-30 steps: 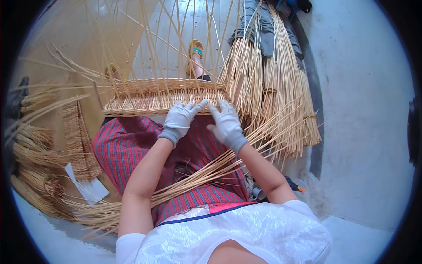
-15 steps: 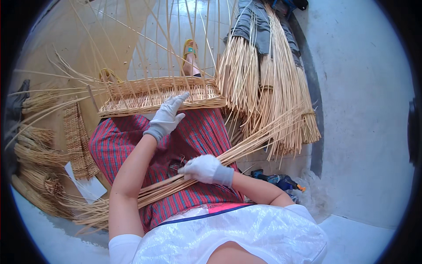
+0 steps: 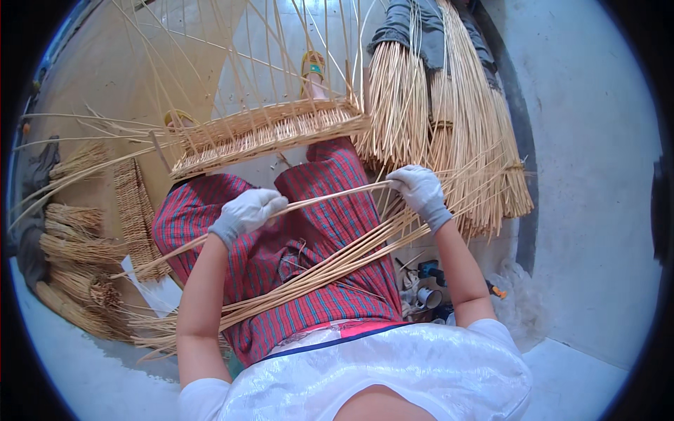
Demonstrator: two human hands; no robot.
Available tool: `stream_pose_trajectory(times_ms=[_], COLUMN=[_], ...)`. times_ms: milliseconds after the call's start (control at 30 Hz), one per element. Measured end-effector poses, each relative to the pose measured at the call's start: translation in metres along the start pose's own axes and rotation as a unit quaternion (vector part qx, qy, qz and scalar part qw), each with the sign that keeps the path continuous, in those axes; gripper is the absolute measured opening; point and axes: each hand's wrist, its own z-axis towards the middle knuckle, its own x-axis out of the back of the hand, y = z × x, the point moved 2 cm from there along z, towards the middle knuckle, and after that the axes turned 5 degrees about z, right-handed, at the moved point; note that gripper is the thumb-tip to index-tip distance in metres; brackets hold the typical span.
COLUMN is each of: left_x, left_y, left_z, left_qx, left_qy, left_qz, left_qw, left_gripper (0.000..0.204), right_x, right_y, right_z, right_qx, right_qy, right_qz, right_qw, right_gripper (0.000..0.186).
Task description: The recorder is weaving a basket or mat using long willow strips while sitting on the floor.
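Both hands wear pale gloves with grey cuffs. My left hand (image 3: 249,209) and my right hand (image 3: 415,184) grip a thin pale cane strand (image 3: 330,194) stretched diagonally above my red plaid-covered legs (image 3: 186,217). My fingers are closed round it; whether it is one rod or a pair I cannot tell. Below it, a loose bundle of long cane strands (image 3: 309,274) lies across my lap. Beyond my knees stands a partly woven wicker piece (image 3: 267,133) with many tall upright stakes rising from it.
Cane bundles (image 3: 456,126) lie at the right, partly over grey cloth (image 3: 397,28). At the left are shorter bundles (image 3: 74,245), a woven strip (image 3: 137,210) and a white sheet (image 3: 151,295). A power tool (image 3: 432,274), a white roll (image 3: 428,298) and crumpled plastic (image 3: 523,295) sit by my right hip.
Both hands have left the wicker piece. My right hand went down to the lap bundle, then moved up and rightward; a strand is now held between both hands. The wicker piece sits higher, more tilted.
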Motion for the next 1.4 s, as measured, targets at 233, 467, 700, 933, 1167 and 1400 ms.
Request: stream_pose_trajectory(times_ms=[233,467,700,933,1167,1400], left_x=[-0.008,-0.01,0.06,0.03,0.054,0.048], left_y=[0.005,0.095,0.042,0.023,0.006,0.017], left_z=[-0.013,0.004,0.021,0.158,0.188,0.06], left_qx=[0.093,-0.206,-0.029,0.051,0.127,0.04], left_qy=[0.031,0.264,0.348,0.263,0.179,0.246], left_qz=[-0.07,0.206,0.13,0.248,0.313,0.189], left_qw=[0.993,0.92,0.928,0.931,0.924,0.95], left_gripper=[0.017,0.009,0.027,0.051,0.079,0.087], right_x=[-0.047,-0.034,0.152,0.086,0.072,0.04], right_y=[-0.044,-0.106,-0.058,-0.025,0.019,-0.012], right_z=[-0.025,0.015,0.09,0.133,0.104,0.062], right_qx=[0.045,-0.01,0.115,0.002,-0.065,-0.061], right_qy=[-0.253,-0.038,0.285,0.181,0.205,0.261], right_qz=[0.234,0.62,0.483,0.504,0.611,0.58], right_qw=[0.938,0.784,0.82,0.845,0.762,0.769], right_gripper=[0.028,0.046,0.026,0.012,0.015,0.012])
